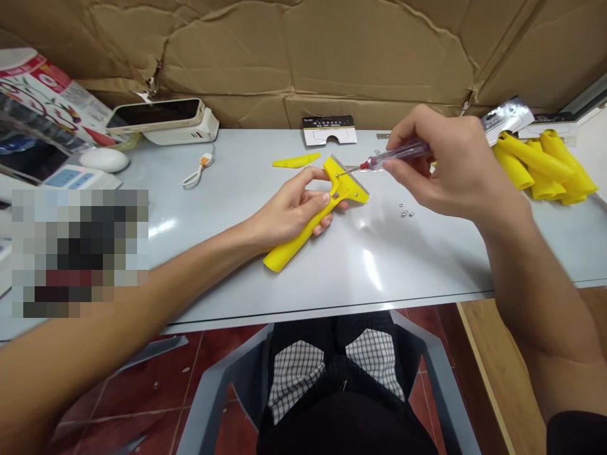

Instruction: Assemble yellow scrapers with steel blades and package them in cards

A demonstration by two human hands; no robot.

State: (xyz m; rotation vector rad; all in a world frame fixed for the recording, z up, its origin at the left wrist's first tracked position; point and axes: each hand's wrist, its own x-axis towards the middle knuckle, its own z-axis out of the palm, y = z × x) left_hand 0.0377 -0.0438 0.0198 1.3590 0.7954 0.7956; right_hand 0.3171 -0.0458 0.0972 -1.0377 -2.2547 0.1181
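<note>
My left hand [303,205] is wrapped round a yellow scraper [298,242], just below its wide head. Along the head's far edge runs a thin strip, and two screws show on its face. With closed fingers my right hand [441,161] grips a screwdriver [401,153] that has a clear purple handle and a red collar. The screwdriver's tip is at the upper screw of the scraper head; whether it sits in the slot is too small to tell. Several small screws [405,213] lie on the table to the right. A flat yellow piece [296,160] rests behind the scraper.
Yellow handles [545,164] are piled at the right beside packaged items [507,120]. A printed card [329,131] stands at the back against a cardboard wall [237,57]. On the left are a phone [156,115], a white mouse [104,159] and a short cable [196,170].
</note>
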